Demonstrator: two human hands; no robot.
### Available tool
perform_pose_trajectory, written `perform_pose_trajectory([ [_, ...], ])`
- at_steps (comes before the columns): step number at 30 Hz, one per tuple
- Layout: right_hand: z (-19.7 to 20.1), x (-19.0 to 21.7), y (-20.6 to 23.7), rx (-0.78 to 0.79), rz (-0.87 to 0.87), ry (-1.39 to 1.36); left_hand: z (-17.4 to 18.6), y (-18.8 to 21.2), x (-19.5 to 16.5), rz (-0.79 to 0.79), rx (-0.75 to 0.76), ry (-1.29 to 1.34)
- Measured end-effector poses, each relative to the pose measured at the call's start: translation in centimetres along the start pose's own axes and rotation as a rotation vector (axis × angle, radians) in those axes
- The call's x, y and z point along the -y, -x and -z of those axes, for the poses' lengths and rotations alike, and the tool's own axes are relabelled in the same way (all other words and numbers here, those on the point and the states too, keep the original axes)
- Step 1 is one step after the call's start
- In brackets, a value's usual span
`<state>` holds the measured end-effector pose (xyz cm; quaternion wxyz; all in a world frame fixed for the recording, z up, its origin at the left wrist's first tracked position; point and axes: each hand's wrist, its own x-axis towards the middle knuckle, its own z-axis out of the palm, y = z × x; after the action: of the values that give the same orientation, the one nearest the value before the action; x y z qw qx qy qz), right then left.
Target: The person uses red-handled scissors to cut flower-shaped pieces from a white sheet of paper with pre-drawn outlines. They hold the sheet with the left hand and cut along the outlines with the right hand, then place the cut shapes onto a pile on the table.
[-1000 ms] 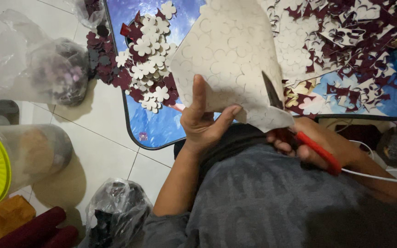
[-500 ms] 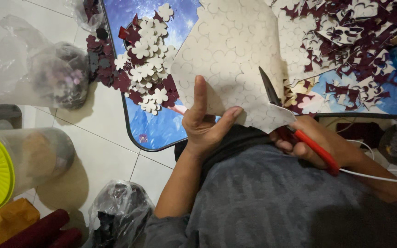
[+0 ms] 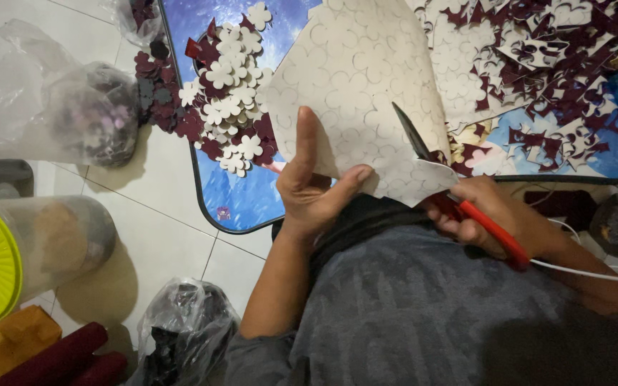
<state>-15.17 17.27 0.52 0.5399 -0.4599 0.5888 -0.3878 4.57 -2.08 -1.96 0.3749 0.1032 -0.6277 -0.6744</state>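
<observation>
Head view, edges and room: the bench (image 3: 252, 200) had a dark rounded rim and a blue patterned top; its near-left corner lay bare, while cut-out flower shapes (image 3: 230, 107) and dark red scraps (image 3: 559, 43) crowded the rest. Tiled floor (image 3: 159, 193) lay open to the left, between a clear bag (image 3: 59, 107) and a lidded container (image 3: 16, 257); a black bag (image 3: 180, 336) sat by the left elbow.
Sheet: the cream foam sheet (image 3: 359, 78), marked with flower outlines, was held up over the bench edge, in front of the chest.
Left hand: the left hand (image 3: 316, 193) pinched the sheet's lower edge, fingers (image 3: 305, 143) pressed against it, thumb on the near face.
Right hand: the right hand (image 3: 495, 214) was closed round the red handles of the scissors (image 3: 423, 154), whose blades stood slightly apart, biting into the sheet's right edge.
Change from earlier frame: the sheet had tilted a little, its lower right flap hanging further over the right hand; both grips stayed as they were.
</observation>
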Motion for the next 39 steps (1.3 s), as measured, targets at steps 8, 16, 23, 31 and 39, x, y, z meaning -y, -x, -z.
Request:
perform_pose_trajectory([
  [8,0.5,0.1,0.2,0.043,-0.029,0.008,1.5,-0.8,-1.5,0.103,0.062,0.018],
  [16,1.4,-0.3,0.4,0.069,-0.063,0.106,2.3,-1.6,-2.6,0.146,0.111,-0.008],
  [23,2.2,0.0,0.3,0.107,-0.184,0.255,3.2,-2.7,-4.0,0.243,0.188,-0.133],
  [31,2.4,-0.5,0.0,0.11,-0.212,0.348,3.7,-3.1,-4.5,0.172,0.225,-0.177],
  [39,2.1,-0.5,-0.4,0.119,-0.189,0.232,2.9,-1.9,-2.6,0.112,0.05,-0.289],
])
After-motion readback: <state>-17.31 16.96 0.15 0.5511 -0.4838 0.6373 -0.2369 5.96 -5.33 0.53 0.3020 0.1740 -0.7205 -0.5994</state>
